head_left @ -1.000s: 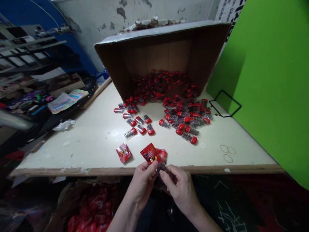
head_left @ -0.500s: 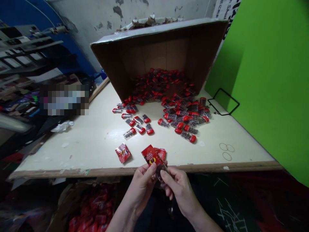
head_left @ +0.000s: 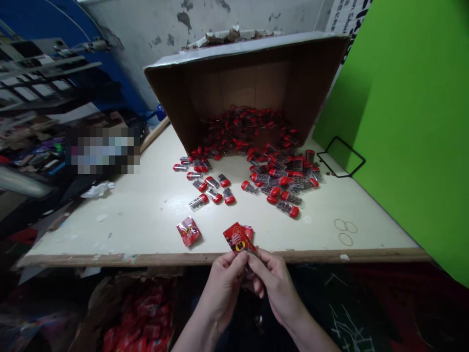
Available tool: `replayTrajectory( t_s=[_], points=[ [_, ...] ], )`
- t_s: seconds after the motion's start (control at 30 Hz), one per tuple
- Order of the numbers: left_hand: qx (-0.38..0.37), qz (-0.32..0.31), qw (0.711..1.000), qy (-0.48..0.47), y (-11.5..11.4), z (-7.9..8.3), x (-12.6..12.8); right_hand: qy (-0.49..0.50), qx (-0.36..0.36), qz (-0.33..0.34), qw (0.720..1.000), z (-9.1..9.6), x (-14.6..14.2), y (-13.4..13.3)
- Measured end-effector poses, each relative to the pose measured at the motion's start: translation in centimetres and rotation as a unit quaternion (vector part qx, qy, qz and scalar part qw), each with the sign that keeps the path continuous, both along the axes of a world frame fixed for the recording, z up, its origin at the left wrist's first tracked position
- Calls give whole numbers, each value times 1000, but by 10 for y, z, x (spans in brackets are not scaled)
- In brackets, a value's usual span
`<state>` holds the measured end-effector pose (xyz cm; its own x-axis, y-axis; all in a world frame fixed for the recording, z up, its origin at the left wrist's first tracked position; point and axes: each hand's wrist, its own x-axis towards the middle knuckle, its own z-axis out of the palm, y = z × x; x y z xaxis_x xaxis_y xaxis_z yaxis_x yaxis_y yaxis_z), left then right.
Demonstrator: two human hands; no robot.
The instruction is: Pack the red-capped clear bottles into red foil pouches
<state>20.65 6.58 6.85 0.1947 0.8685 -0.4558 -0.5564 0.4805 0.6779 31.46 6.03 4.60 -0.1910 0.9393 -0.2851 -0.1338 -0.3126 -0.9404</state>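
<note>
Red foil sachet [head_left: 236, 238] pinched lower center between left hand [head_left: 223, 288] and right hand [head_left: 274, 286]. Loose sachet [head_left: 188, 231] on surface [head_left: 128, 225]; more sachets [head_left: 139, 318] lower left; most red-capped clear packs [head_left: 282, 181] left, spilling from tipped carton [head_left: 234, 83].

**Reach room, worktable front**
From the left hand [head_left: 224, 293] and right hand [head_left: 275, 288], passage runs rightward over the cream tabletop [head_left: 146, 220] to the rubber bands [head_left: 344, 231]; a red sachet [head_left: 188, 231] stands leftward, loose red-capped packs [head_left: 271, 188] and the tilted carton [head_left: 249, 83] ahead.
</note>
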Motion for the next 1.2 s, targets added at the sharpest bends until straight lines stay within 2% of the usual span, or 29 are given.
replayTrajectory(
  t_s=[0.07,0.17,0.33,0.5,0.73,0.93,1.2],
  points=[
    [6,-11,1000,0,1,2,0,34,-18,-8,999,-2,-1,2],
    [6,-14,1000,1,5,3,-5,10,-7,-1,1000,-3,-3,6],
    [-3,52,999,5,11,2,-12,-21,-3,40,999,-4,1,12],
    [-22,79,996,41,14,3,-12,43,22,99,994,-3,10,9],
    [-31,73,995,62,10,5,-5,27,39,84,995,-8,9,11],
    [-40,55,998,12,10,1,-8,22,28,90,995,-9,10,16],
    [-50,77,995,29,9,3,-7,-94,90,71,989,-23,25,17]
  ],
)
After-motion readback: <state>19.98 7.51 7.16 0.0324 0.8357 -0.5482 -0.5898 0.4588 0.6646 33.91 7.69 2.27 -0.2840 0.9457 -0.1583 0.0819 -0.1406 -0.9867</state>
